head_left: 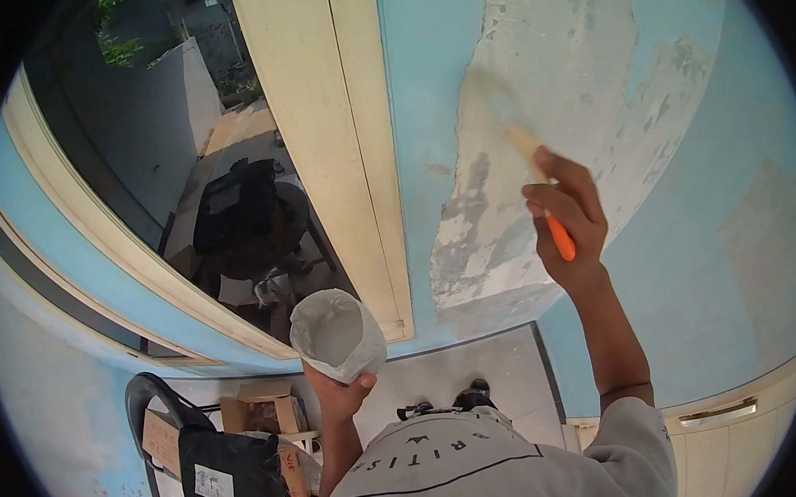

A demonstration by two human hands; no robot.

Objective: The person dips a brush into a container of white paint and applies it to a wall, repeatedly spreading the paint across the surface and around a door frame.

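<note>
Up against the wall, the right hand (pixel 566 223) is wrapped tight round an orange-handled tool (pixel 522 143). Its pale front end sits on the scraped patch (pixel 489 226) and is too blurred to tell if it's a brush or a blade. Lower down and to the left, the left hand (pixel 341 391) is cupped under a white pot (pixel 366 350), fingers closed on its base, held near the chest. Pot's got a pale greyish paste in the bottom and smeared up the sides, looks to me well under half full. Progress-wise I'd guess about midway: the upper and right part of the patch reads as a smooth pale skim, while the lower left shows dark grey bare spots and flaky white bits. The blue paint (pixel 714 229) around it looks untouched. Further out there's a cream window frame (pixel 333 110) on the left, and down on the floor, near left, some cardboard boxes (pixel 264 408), can't make out what's inside
</note>
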